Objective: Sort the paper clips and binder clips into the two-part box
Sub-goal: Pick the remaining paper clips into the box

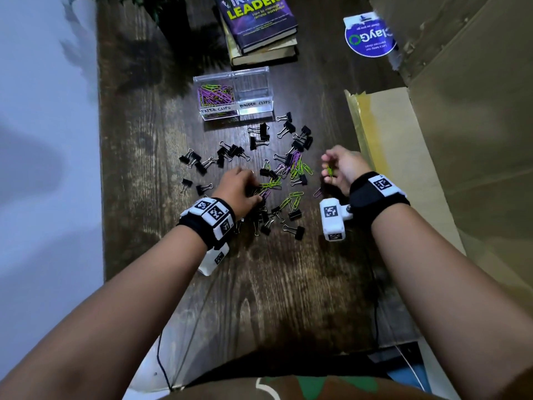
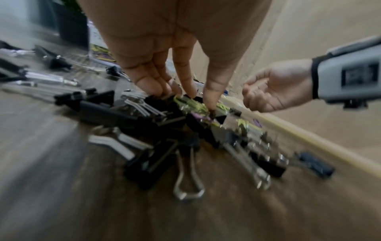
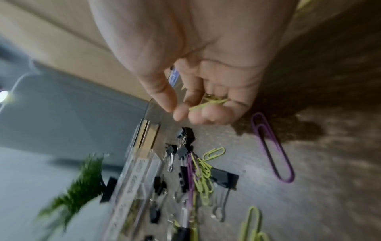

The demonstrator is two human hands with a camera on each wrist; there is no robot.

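A clear two-part box [image 1: 234, 95] stands at the back of the wooden table [image 1: 282, 284]. Its left half, labelled paper clips, holds green and purple clips; the right half, labelled binder clips, looks empty. Black binder clips [image 1: 290, 128] and loose paper clips [image 1: 297, 166] lie scattered in front of it. My left hand [image 1: 240, 187] reaches down into the pile, and its fingertips [image 2: 210, 104] pinch green and purple paper clips [image 2: 191, 101]. My right hand [image 1: 336, 168], raised to the right of the pile, holds green paper clips [image 3: 208, 101] in its curled fingers.
A stack of books [image 1: 259, 27] lies behind the box, a plant [image 1: 150, 7] at the back left. A cardboard box [image 1: 450, 116] runs along the table's right side, with a blue sticker [image 1: 369, 34] near it. A single purple paper clip [image 3: 272, 150] lies apart.
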